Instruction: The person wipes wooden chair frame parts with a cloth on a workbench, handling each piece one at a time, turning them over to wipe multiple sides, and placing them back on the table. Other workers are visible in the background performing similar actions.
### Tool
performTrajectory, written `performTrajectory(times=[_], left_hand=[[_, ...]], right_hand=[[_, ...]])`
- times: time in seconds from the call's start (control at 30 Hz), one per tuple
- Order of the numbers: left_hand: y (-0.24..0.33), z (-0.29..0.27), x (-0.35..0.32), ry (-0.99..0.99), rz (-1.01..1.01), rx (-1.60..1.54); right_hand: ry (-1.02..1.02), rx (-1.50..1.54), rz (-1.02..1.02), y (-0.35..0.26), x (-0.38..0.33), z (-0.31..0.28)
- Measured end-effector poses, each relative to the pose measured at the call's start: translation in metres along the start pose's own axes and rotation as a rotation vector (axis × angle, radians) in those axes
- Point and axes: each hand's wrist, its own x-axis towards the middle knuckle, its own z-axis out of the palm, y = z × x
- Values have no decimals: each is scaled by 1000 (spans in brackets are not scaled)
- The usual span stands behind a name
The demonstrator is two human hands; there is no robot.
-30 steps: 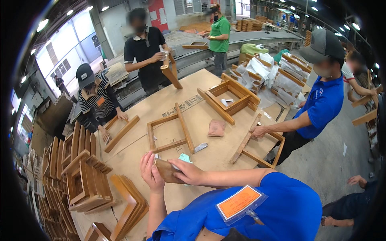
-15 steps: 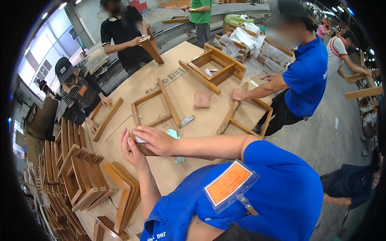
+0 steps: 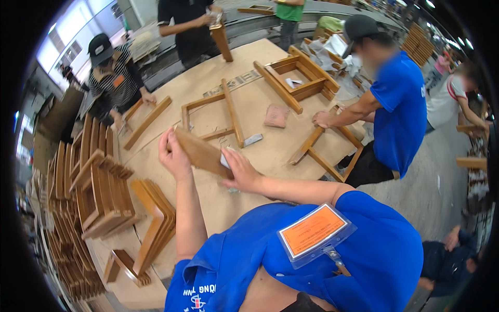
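Observation:
My left hand [image 3: 175, 158] is closed round the far left end of a brown varnished wooden frame part [image 3: 200, 151], raised above the table. Against the broad face of that part, near its other end, my right hand [image 3: 243, 170] presses a small white folded sheet [image 3: 224, 160]. Its fingers are bent over the sheet; whether the sheet is paper or sandpaper I cannot tell. Beyond my hands, an open wooden frame [image 3: 232, 112] lies on the table, a grey-white folded piece [image 3: 253, 139] next to its leg.
The round-edged table [image 3: 156, 156] carries a pinkish pad [image 3: 276, 115] and a larger wooden frame [image 3: 299, 78]. Stacked wooden frames [image 3: 104, 187] and angled parts [image 3: 156, 223] crowd the left. A co-worker in blue [image 3: 400, 109] handles a frame at right; two others work across the table.
My right hand has slid with the white sheet from the far left end of the wooden part toward its near right end. More of the part's face now shows.

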Motion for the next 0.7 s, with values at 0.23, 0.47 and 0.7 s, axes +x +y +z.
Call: performTrajectory(times=[0.23, 0.47, 0.7], left_hand=[[8, 12, -35, -45, -200, -319], [-5, 18, -24, -41, -80, -224], [-47, -11, 37, 223, -217, -267]], right_hand=[[-75, 24, -54, 11, 28, -12], [-15, 84, -185, -3, 64, -13], [-153, -260, -26, 35, -18, -9]])
